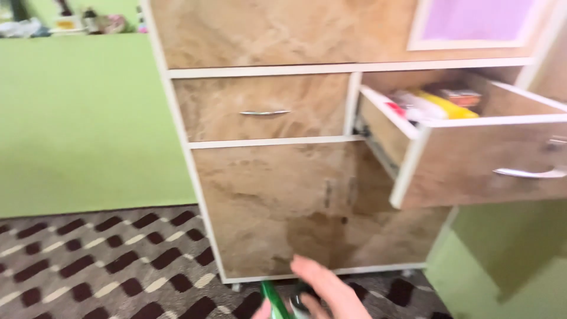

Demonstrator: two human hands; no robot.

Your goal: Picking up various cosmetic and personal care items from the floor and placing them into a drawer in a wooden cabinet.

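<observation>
Fingers (319,277) around slim (glossy) green stick (273,298)

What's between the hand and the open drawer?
In the head view, only the cabinet's shut lower doors lie between the hand, which has a green thing, and the open drawer.

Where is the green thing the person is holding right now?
The green thing sits at the bottom edge of the head view, just left of centre, against the person's hand, low in front of the cabinet door and above the patterned carpet.
</observation>
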